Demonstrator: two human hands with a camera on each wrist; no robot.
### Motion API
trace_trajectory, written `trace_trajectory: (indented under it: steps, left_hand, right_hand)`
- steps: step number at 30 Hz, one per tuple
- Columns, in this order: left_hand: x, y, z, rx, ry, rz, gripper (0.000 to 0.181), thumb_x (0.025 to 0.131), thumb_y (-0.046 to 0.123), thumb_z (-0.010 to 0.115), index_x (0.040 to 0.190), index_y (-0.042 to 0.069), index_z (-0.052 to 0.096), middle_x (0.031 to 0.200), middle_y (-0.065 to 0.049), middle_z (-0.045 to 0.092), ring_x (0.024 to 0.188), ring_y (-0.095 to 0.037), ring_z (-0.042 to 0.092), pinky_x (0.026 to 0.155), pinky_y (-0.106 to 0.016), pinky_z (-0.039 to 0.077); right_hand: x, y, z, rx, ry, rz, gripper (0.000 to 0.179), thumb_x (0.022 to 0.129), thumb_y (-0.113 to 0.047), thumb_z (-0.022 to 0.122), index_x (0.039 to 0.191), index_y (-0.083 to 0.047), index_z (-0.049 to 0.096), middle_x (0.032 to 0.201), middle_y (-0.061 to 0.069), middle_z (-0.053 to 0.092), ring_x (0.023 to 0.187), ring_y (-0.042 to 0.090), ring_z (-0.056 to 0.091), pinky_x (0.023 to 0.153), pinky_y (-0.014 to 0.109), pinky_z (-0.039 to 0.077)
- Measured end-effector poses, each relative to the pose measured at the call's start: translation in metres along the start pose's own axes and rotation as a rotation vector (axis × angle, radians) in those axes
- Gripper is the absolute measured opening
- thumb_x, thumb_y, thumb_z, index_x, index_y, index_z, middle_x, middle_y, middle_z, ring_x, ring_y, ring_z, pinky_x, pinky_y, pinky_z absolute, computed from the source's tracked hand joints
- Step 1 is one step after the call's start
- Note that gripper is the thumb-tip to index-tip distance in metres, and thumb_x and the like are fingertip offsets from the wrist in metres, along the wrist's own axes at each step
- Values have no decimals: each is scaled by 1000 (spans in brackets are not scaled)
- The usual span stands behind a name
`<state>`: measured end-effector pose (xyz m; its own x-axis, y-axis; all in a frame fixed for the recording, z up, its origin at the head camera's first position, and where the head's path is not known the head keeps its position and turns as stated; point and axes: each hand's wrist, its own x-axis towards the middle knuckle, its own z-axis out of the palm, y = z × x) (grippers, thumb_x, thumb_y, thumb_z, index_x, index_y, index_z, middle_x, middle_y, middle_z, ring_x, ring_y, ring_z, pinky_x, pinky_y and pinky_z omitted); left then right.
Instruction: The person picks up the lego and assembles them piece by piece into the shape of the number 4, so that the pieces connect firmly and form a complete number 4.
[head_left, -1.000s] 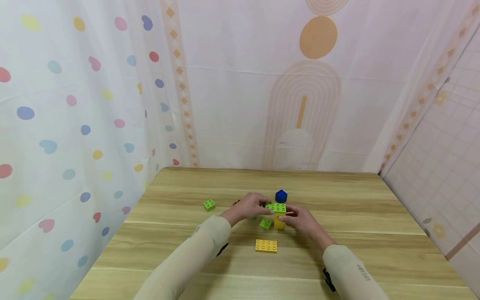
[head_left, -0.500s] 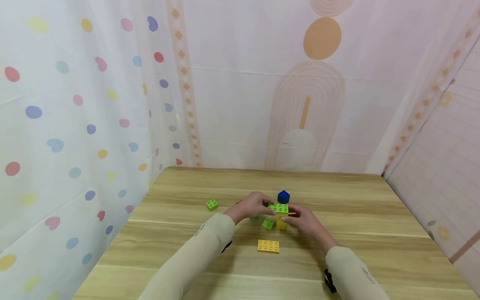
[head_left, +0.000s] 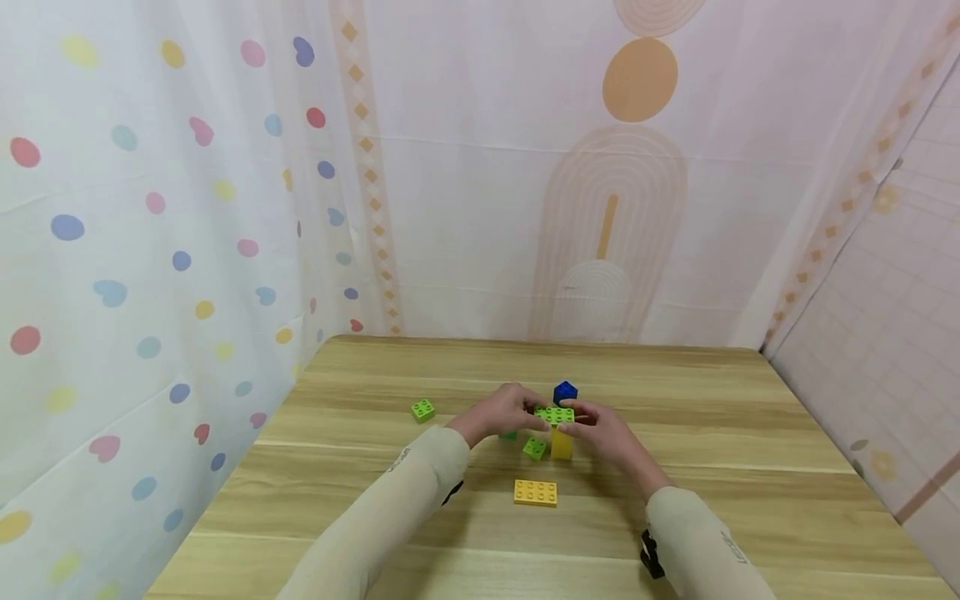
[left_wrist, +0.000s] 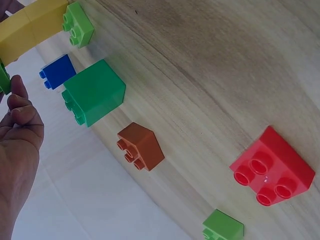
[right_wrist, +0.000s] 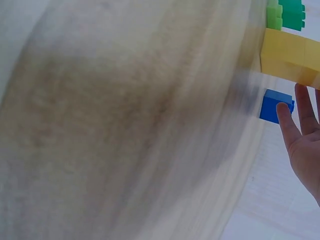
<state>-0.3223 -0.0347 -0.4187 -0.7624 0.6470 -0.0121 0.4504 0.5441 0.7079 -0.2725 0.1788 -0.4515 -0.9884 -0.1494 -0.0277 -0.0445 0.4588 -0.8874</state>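
Note:
A light-green eight-stud brick (head_left: pixel 555 415) sits on top of a yellow block tower (head_left: pixel 561 444), which stands upright on the table. My left hand (head_left: pixel 508 411) pinches the brick's left end; its fingertips show at the brick's edge in the left wrist view. From the other side my right hand (head_left: pixel 606 432) holds the right end, thumb in front and index finger behind. In the right wrist view its other fingers (right_wrist: pixel 285 120) stretch out beside the yellow tower (right_wrist: pixel 290 57). A small light-green brick (head_left: pixel 535 448) lies just left of the tower's foot.
A blue brick (head_left: pixel 566 392) stands behind the tower, and a flat yellow brick (head_left: pixel 536 492) lies in front. Leftward are a green block (left_wrist: pixel 100 92), a brown brick (left_wrist: pixel 142 145), a red brick (left_wrist: pixel 275 167) and another light-green brick (head_left: pixel 423 410). A patterned curtain (head_left: pixel 465 233) hangs behind the table.
My right hand has shifted up from the yellow tower's side to the light-green brick on top. The left hand keeps its hold. The head view has shifted slightly.

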Motion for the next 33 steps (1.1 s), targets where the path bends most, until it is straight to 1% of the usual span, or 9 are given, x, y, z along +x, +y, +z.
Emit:
trace_trajectory:
  steps: [6, 12, 17, 22, 28, 33]
  left_hand:
    - [-1, 2, -2, 4, -9, -15, 24, 91, 20, 75, 113, 10, 74, 83, 5, 66, 73, -10, 52, 66, -25, 45]
    - [0, 1, -2, -11, -9, -21, 23, 90, 20, 75, 111, 11, 75, 82, 5, 66, 72, -11, 53, 65, -25, 45]
    - [0, 2, -2, -13, -12, -30, 25, 90, 21, 75, 113, 11, 75, 82, 5, 66, 72, -11, 53, 65, -26, 45]
    - [2, 2, -2, -18, -8, -34, 24, 89, 21, 76, 111, 12, 75, 82, 4, 67, 73, -12, 53, 65, -25, 45]
    - [2, 0, -1, -18, 3, -30, 26, 90, 22, 76, 113, 11, 74, 83, 4, 66, 74, -12, 53, 65, -25, 45]
    - [1, -2, 1, 5, 15, -15, 29, 91, 26, 75, 117, 13, 73, 86, 5, 65, 77, -12, 54, 66, -26, 46]
  right_hand:
    - [0, -2, 0, -13, 7, -9, 46, 91, -37, 73, 132, -17, 65, 131, 10, 62, 113, 27, 59, 90, 46, 51]
    - [3, -2, -1, -42, 3, 0, 47, 89, -39, 74, 130, -18, 67, 131, 12, 61, 115, 29, 58, 91, 47, 51]
    - [5, -2, -2, -71, -3, -6, 46, 89, -40, 74, 128, -17, 68, 128, 11, 63, 113, 28, 59, 90, 45, 51]
    - [4, -3, -2, -86, -2, -29, 40, 91, -38, 72, 126, -18, 69, 120, 6, 66, 105, 22, 60, 86, 41, 51]
    - [1, -6, 1, -78, -4, -71, 33, 95, -30, 69, 124, -14, 69, 106, 3, 67, 90, 19, 57, 77, 34, 49]
    - [-1, -8, 2, -63, 0, -86, 31, 97, -26, 67, 124, -12, 69, 107, 3, 68, 88, 18, 56, 76, 33, 48]
